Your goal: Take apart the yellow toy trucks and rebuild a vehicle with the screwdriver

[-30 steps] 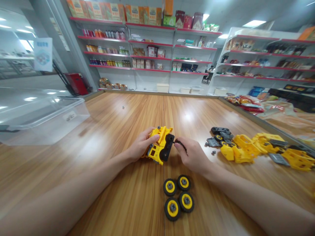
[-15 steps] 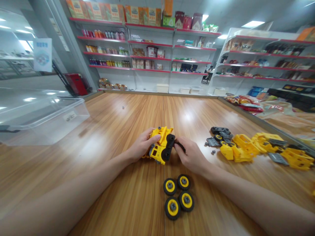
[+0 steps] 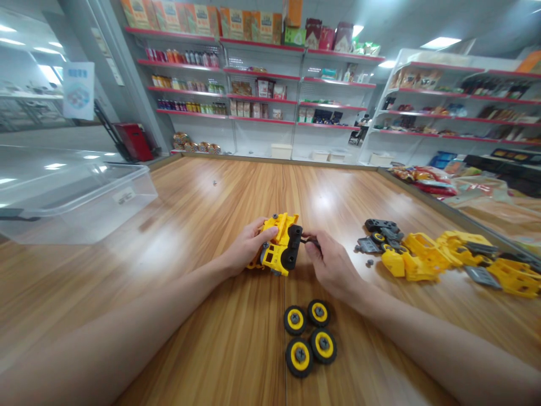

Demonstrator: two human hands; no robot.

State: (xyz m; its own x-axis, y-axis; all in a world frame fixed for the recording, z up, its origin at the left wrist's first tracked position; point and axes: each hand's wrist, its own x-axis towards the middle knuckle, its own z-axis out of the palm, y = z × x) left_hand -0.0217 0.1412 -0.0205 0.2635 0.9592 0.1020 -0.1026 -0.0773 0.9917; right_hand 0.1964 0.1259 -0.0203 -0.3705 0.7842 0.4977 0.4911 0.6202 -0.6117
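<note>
My left hand (image 3: 246, 248) grips a yellow toy truck body (image 3: 279, 244) with a black end piece, held on its side just above the wooden table (image 3: 190, 214). My right hand (image 3: 332, 265) is closed around a small black tool or part (image 3: 311, 242) whose tip meets the truck's black end. In front of my hands, several loose black-and-yellow wheels (image 3: 310, 336) lie grouped on the table.
A heap of yellow and grey toy parts (image 3: 439, 256) lies to the right. A clear plastic bin (image 3: 71, 197) stands at the left. A tiny screw (image 3: 214, 182) lies far back. Snack packets (image 3: 418, 179) sit at the right edge; store shelves line the walls behind.
My hands and the truck have stayed in about the same place; the truck has tilted slightly and my right hand stays pressed to its black end. The view shifted a little.
</note>
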